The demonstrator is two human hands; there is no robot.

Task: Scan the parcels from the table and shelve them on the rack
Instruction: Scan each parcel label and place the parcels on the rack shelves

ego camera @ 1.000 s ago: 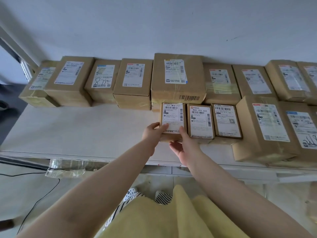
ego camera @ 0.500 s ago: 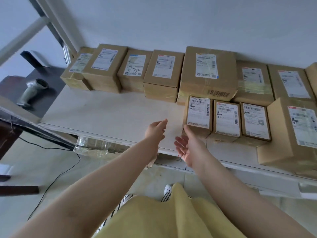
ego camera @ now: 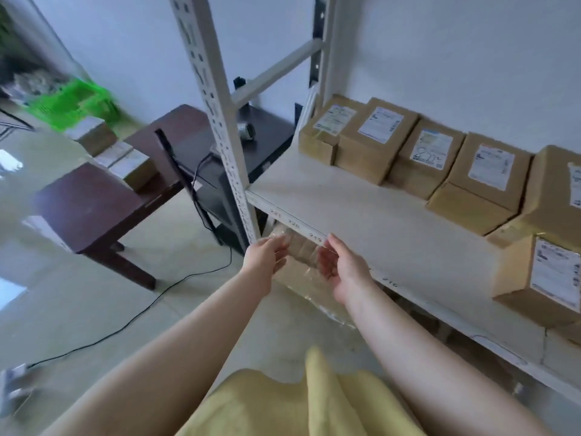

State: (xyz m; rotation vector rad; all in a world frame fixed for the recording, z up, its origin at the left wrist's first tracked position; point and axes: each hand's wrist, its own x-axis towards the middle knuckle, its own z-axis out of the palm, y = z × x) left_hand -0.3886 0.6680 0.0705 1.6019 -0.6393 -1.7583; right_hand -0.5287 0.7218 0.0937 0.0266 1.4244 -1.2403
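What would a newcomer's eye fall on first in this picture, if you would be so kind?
Most likely the two bare hands, left hand and right hand, held open and empty in front of the white shelf. Next comes the row of brown cardboard parcels with white labels along the back of that shelf on the right. On the far left, a bright green crate stands out beyond the dark wooden table, which holds a few more small parcels.

Parcels along rack shelf back; table left.

Green crate by the far wall — black cable across the floor.
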